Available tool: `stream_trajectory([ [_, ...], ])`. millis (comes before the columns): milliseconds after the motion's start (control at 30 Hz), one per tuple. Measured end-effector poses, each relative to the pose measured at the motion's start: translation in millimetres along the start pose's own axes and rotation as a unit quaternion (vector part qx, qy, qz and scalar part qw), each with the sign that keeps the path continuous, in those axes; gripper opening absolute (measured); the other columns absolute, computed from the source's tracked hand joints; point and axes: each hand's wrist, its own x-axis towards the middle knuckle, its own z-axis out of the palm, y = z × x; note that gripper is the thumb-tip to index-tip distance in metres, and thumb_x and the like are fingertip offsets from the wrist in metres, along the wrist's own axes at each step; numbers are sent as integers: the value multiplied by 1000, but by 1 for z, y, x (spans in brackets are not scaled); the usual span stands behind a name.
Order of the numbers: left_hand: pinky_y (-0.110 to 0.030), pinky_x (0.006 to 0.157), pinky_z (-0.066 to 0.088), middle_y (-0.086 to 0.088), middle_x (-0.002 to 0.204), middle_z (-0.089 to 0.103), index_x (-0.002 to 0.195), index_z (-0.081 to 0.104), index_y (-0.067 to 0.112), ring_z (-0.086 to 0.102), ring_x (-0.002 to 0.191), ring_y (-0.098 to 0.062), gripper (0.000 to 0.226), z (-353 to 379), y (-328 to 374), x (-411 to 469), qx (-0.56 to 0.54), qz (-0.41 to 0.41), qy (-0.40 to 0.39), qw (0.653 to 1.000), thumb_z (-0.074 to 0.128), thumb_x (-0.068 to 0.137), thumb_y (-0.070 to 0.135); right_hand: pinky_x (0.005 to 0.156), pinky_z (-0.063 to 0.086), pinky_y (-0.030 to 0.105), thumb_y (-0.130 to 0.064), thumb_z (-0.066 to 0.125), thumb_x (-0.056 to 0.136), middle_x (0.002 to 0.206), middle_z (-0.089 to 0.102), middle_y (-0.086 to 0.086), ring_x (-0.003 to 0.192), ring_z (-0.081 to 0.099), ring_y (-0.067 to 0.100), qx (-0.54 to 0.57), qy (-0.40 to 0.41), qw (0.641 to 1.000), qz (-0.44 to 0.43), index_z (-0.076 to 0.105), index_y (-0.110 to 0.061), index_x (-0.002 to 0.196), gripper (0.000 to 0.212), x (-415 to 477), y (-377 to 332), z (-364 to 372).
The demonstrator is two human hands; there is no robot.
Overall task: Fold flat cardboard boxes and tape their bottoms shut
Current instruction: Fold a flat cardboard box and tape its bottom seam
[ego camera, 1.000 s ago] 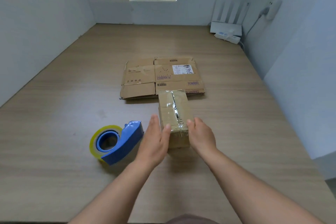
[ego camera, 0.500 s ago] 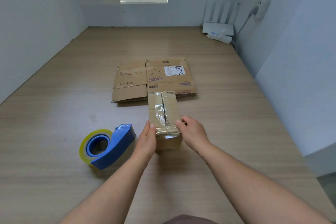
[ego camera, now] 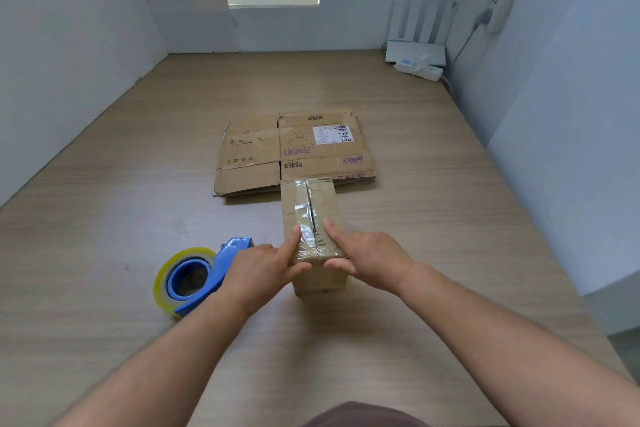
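At the bottom centre of the frame sits a patch of dark brownish cloth (ego camera: 360,417), and two bare forearms reach up from the lower corners over the wooden table (ego camera: 104,204). They meet at the small box (ego camera: 320,204) just below the middle of the frame.

The left hand (ego camera: 258,270) lays its forefinger straight along the top of the box and sets its thumb against the near end face. The near top edge is pinched between them, and the other fingers are curled in. The right hand (ego camera: 369,258) mirrors this on the other side of the seam, with forefinger flat on top and thumb on the near end.

The box stands on the table with its long axis running up the frame, away from the person and leaning slightly right. Its flaps are closed, so nothing inside shows. A strip of clear tape (ego camera: 306,215) runs along the central seam and folds over the near end.

Lower left of the box, just beside the left wrist, lies a blue tape dispenser (ego camera: 207,279) carrying a yellowish roll.

Beyond the box, at the centre of the frame, flat cardboard boxes (ego camera: 263,156) lie printed side up. The small box's far end reaches their near edge; whether they touch I cannot tell.

In the upper right corner of the table are a white router (ego camera: 415,48) and a power strip (ego camera: 420,69).
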Motion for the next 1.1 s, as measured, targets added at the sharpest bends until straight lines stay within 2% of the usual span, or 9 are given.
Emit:
stream_trajectory([
  [267, -30, 67, 41, -6, 101, 62, 153, -3, 28, 59, 88, -20, 66, 8, -7, -3, -53, 35, -13, 998, 22, 98, 54, 89, 40, 34, -33, 37, 100, 143, 45, 8, 117, 51, 30, 47, -78, 995, -36, -10, -30, 151, 69, -10, 6, -12],
  [367, -33, 74, 44, -6, 105, 61, 153, -2, 30, 58, 94, -22, 63, 5, -8, -1, -77, 27, -29, 996, 26, 100, 51, 89, 43, 33, -26, 44, 92, 142, 47, 4, 115, 51, 26, 34, -110, 993, -21, -4, -43, 149, 77, -10, 16, -29],
  [433, -35, 77, 46, -7, 106, 61, 153, 1, 32, 58, 96, -23, 62, 4, -8, 2, -83, 22, -30, 996, 28, 100, 50, 90, 44, 34, -36, 50, 93, 140, 49, 2, 117, 51, 24, 3, -99, 995, -25, 7, -44, 149, 71, -8, 20, -37],
  [533, -33, 77, 46, -6, 106, 61, 152, -1, 33, 58, 94, -22, 62, 2, -8, 2, -102, 12, -38, 994, 28, 100, 50, 88, 42, 32, -48, 55, 90, 141, 49, -3, 121, 49, 23, -17, -57, 997, -39, 21, -37, 149, 69, -4, 13, -38],
  [700, -33, 76, 51, -5, 110, 62, 152, -9, 30, 61, 91, -19, 66, 3, 11, -11, -184, -53, -26, 981, 28, 100, 48, 81, 45, 35, -42, 53, 91, 128, 58, 4, 112, 54, 27, -38, 50, 997, -53, 32, -20, 147, 63, -15, 4, -19],
  [833, -36, 93, 43, -9, 140, 50, 153, -6, 18, 54, 117, -28, 68, 9, 45, -30, -390, -180, 24, 903, 34, 101, 39, 51, 53, 31, -23, 80, 69, 85, 70, 13, 73, 67, 30, -15, 196, 979, -55, 64, 0, 116, 54, -23, -12, -1],
  [900, -36, 92, 42, -13, 134, 54, 153, -2, 18, 55, 111, -27, 64, 12, 52, -33, -461, -206, 20, 863, 33, 102, 33, 41, 50, 26, -17, 88, 58, 74, 68, 9, 63, 66, 26, -12, 249, 967, -48, 70, 0, 104, 52, -25, -17, 5],
  [967, -34, 91, 44, -12, 122, 60, 154, 5, 23, 57, 104, -24, 60, 13, 42, -38, -481, -177, -6, 858, 34, 102, 24, 42, 50, 26, -14, 87, 60, 75, 68, 9, 64, 65, 26, -4, 261, 964, -47, 70, 1, 105, 51, -27, -16, 8],
  [1100, -21, 99, 38, 13, 136, 53, 138, 10, 62, 52, 123, -6, 64, 3, 1, -46, -417, -50, -42, 906, 40, 100, 20, 44, 52, 27, -11, 86, 62, 76, 68, 10, 64, 65, 27, 1, 254, 966, -45, 69, 2, 108, 51, -27, -11, 5],
])
